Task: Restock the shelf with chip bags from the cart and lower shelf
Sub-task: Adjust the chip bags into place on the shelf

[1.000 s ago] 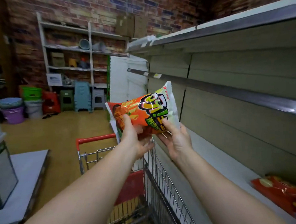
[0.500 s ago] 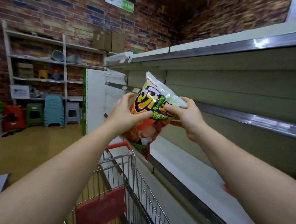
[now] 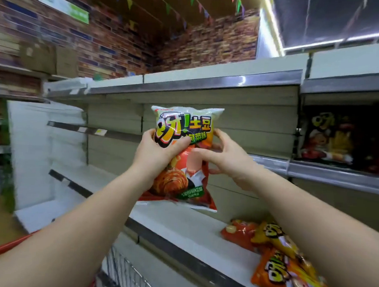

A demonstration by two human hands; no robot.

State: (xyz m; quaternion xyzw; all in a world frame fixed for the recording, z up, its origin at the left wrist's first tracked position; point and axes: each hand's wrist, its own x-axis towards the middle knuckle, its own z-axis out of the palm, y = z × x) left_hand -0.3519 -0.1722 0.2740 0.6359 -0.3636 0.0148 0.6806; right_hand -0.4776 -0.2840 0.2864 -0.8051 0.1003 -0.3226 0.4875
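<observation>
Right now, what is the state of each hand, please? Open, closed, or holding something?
Left hand: closed on the chip bag, its grip on the bag's left side.
Right hand: closed on the same chip bag, on its right side.

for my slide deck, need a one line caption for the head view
Both hands, left hand and right hand, hold an upright chip bag before the shelf.

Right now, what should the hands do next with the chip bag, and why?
Probably lower the bag and stand it on the shelf. Left hand and right hand hold it upright, its bottom edge just above bare shelf, left of the lying bags.
</observation>
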